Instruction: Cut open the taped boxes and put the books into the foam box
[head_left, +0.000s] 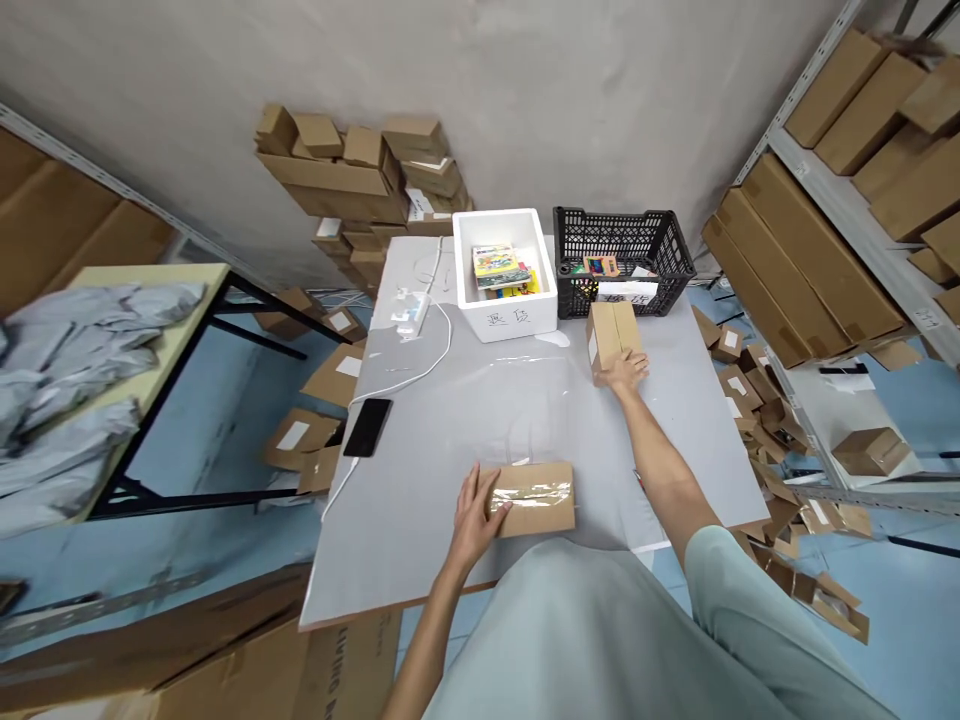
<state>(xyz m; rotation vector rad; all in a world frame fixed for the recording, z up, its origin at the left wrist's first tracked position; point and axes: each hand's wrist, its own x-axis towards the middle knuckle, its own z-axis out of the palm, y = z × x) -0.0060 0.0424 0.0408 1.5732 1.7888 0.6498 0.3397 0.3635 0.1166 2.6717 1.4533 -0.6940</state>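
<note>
Taped carton (551,518) — oblong brown cardboard, shiny tape (536,494) along its top — lies near the grey table's (420,430) front edge. Left hand (475,518) spread on its left end. Right hand (626,371) on second carton (613,325), matte, boxy; can't tell if gripping. Slatted black plastic crate (679,262) right behind blocks that side; smooth white bin (474,312) beside it. Phone (367,427), cable (409,381) far left.

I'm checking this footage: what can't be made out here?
In the head view:
Taped carton: contents hidden by closed cardboard.
Right hand: palm hidden by its back.
Booklets in white foam box: titles too small.
Black crate: contents partly behind paper sign.
Shelf carton: cut off by right edge.
</note>
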